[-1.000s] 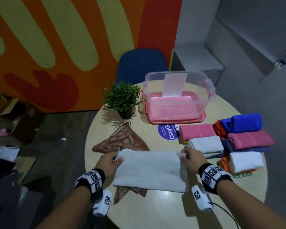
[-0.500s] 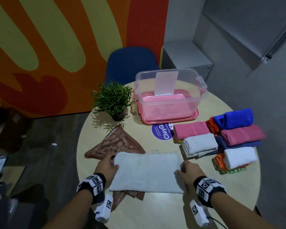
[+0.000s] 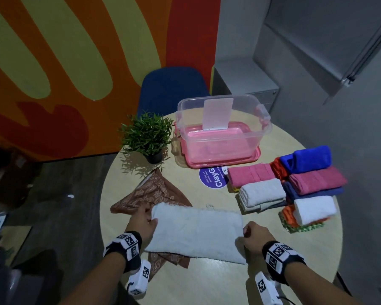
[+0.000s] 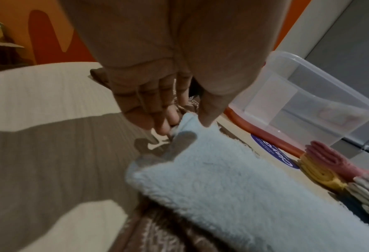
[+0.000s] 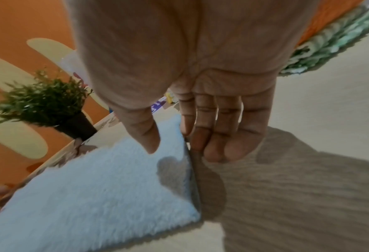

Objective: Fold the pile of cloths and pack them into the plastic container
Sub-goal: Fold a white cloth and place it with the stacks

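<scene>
White towel [image 3: 196,233]: lies flat near the front edge of the round desk [image 3: 207,280], folded to a long rectangle, partly over a brown patterned cloth [image 3: 154,192] not yet folded.

Left hand [image 3: 142,223]: at the towel's left end; the left wrist view shows the thumb on top and the fingers [image 4: 166,119] tucked at the edge, pinching it.

Right hand [image 3: 254,235]: at the towel's right end; thumb pressing the top, fingers [image 5: 220,136] down alongside the edge. Whether they reach beneath cannot be told; read as a pinch.

Plastic container [image 3: 222,130]: clear, open, at the far side of the desk, resting on what appears to be its pink lid [image 3: 254,156]. No cloth visible inside.

Folded stack [image 3: 295,186]: about 2 rows of pink, white, blue and orange cloths at the right, near the towel but apart from it.

Potted plant [image 3: 149,137]: left of the container.

Risks, judged: the next fold may drag the brown cloth along, since the towel overlaps it; uneven lifting by the 2 hands would skew the edges; a wide sweep rightward could topple the stack.
</scene>
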The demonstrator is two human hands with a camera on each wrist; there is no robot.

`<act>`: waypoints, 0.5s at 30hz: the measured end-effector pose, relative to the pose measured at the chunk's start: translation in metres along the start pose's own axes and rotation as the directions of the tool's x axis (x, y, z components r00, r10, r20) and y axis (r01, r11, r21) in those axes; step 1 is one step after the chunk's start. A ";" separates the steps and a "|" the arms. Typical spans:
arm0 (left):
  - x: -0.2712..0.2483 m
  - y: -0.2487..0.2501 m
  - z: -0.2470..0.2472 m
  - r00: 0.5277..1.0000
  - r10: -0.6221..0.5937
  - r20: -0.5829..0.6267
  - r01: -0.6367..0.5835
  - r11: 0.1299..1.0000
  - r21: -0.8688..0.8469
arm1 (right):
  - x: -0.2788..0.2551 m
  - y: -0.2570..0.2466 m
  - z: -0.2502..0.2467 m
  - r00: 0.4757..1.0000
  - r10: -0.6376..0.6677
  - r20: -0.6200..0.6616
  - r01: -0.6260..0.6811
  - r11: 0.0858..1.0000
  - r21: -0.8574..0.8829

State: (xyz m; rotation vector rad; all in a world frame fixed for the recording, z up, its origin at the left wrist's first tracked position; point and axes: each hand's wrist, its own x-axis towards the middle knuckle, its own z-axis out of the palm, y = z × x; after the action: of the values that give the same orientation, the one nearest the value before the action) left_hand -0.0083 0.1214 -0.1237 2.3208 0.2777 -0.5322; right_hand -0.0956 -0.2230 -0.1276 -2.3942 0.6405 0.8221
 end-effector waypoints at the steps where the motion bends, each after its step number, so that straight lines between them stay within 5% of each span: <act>1: -0.002 -0.002 -0.001 1.000 -0.031 0.002 0.030 0.999 0.043 | -0.002 0.001 0.002 0.999 0.005 0.036 -0.004 1.000 -0.023; 5: -0.010 -0.015 -0.005 0.949 -0.196 0.248 0.056 0.877 0.477 | -0.006 0.000 0.010 0.980 0.047 0.194 -0.003 0.976 -0.219; 7: -0.010 -0.018 -0.006 0.923 -0.216 0.317 0.014 0.845 0.534 | -0.005 -0.001 0.010 0.983 0.034 0.179 0.012 0.968 -0.250; 11: -0.009 -0.020 -0.012 0.931 -0.177 0.319 0.022 0.901 0.434 | -0.005 -0.005 0.006 0.981 0.018 0.193 0.025 0.977 -0.213; 15: -0.014 -0.014 -0.017 0.963 -0.115 0.245 0.101 0.992 0.070 | -0.006 -0.005 -0.001 0.989 -0.036 0.141 0.043 0.998 -0.045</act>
State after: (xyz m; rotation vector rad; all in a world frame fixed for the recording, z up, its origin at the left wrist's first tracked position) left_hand -0.0206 0.1427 -0.1155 2.2724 0.2727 -0.8876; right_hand -0.0968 -0.2184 -0.1214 -2.3588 0.5215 0.9888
